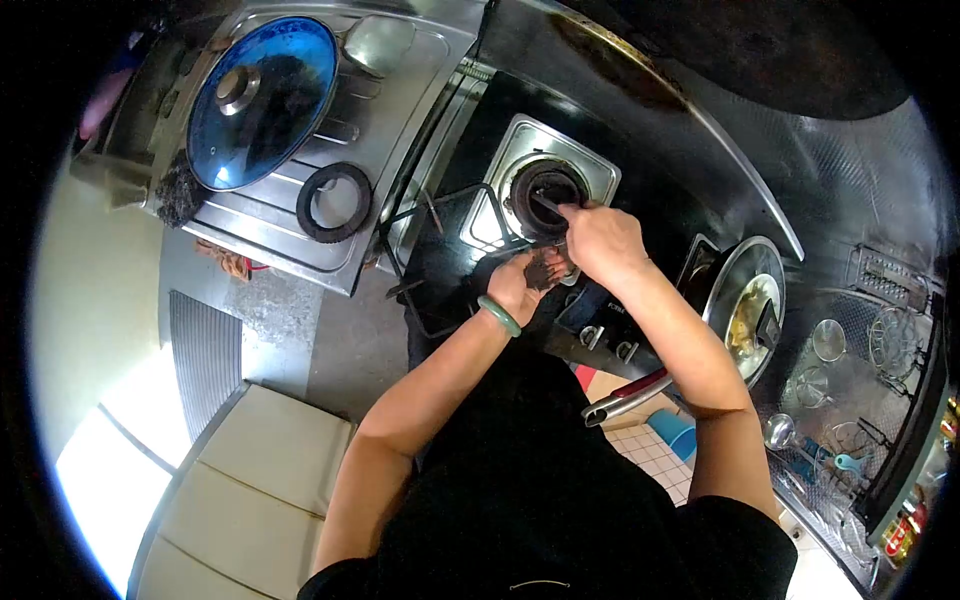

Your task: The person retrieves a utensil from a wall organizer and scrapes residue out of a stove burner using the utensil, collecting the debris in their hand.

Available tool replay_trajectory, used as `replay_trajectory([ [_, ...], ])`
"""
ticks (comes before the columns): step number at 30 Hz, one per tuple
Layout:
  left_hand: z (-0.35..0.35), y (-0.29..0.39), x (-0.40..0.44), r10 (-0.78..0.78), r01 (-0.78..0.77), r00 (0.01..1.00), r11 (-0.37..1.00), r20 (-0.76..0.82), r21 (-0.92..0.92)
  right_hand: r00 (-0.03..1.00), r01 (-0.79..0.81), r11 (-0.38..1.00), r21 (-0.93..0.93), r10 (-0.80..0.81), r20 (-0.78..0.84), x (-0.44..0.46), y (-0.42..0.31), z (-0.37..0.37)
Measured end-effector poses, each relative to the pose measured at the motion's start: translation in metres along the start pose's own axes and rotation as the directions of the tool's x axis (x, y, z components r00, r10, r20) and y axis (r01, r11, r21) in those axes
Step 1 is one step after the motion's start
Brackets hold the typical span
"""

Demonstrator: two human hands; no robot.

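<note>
My right hand (605, 240) is closed in a pinch on a slim metal tool (546, 204), whose tip reaches into the round, dark burner (549, 198) of the black gas stove. I cannot make out what kind of tool it is. Just below the burner, my left hand (530, 283) lies palm up with fingers stretched out. Dark, crumbly-looking dirt (544, 270) covers part of its palm and fingers. A green bangle (499, 315) circles my left wrist. Around the burner sits a square metal drip tray (603, 170).
A black pan support (412, 290) leans by the stove's left edge. On the steel drainboard (385, 170) are a blue-tinted glass lid (262, 105) and a black ring (334, 202). To the right stands a lidded pan (745, 310), its handle (628, 398) jutting toward me. Several utensils hang farther right.
</note>
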State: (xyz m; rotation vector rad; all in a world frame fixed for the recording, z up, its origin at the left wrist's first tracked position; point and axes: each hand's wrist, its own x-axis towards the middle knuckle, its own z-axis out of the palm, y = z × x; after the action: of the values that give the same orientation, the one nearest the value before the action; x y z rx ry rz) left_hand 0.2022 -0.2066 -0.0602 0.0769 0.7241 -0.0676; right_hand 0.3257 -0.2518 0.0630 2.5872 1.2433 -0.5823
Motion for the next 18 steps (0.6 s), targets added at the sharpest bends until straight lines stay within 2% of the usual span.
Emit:
replay_trajectory([
  [2,0.004,0.001,-0.001,0.016,-0.017,1.000,1.000,0.017,0.006,0.999,-0.005,1.000,-0.002,0.005,-0.049,0.000,0.003,0.017],
  [5,0.002,-0.001,-0.002,0.013,-0.013,1.000,1.000,0.010,0.007,0.996,0.052,0.997,-0.057,-0.048,0.077,-0.012,0.016,0.014],
  [8,0.001,-0.003,0.001,-0.003,0.003,1.000,1.000,0.010,0.004,0.996,0.068,0.993,-0.092,-0.063,0.057,-0.015,0.025,0.004],
  [9,0.000,-0.004,0.001,-0.009,0.009,1.000,1.000,0.010,0.003,0.996,0.080,0.997,-0.022,-0.081,-0.028,-0.016,0.020,-0.001],
  [12,-0.002,-0.006,0.005,-0.006,0.006,0.999,1.000,0.039,0.016,0.987,0.104,0.994,-0.045,-0.109,-0.115,-0.007,0.017,0.018],
  [16,-0.002,-0.006,0.006,-0.008,0.008,1.000,1.000,0.025,0.000,0.993,0.113,0.980,-0.165,-0.109,0.032,-0.013,0.034,0.011],
  [18,0.001,-0.005,0.006,-0.016,0.016,1.000,1.000,0.001,0.005,0.991,0.134,0.971,-0.197,-0.132,0.021,-0.018,0.046,0.005],
])
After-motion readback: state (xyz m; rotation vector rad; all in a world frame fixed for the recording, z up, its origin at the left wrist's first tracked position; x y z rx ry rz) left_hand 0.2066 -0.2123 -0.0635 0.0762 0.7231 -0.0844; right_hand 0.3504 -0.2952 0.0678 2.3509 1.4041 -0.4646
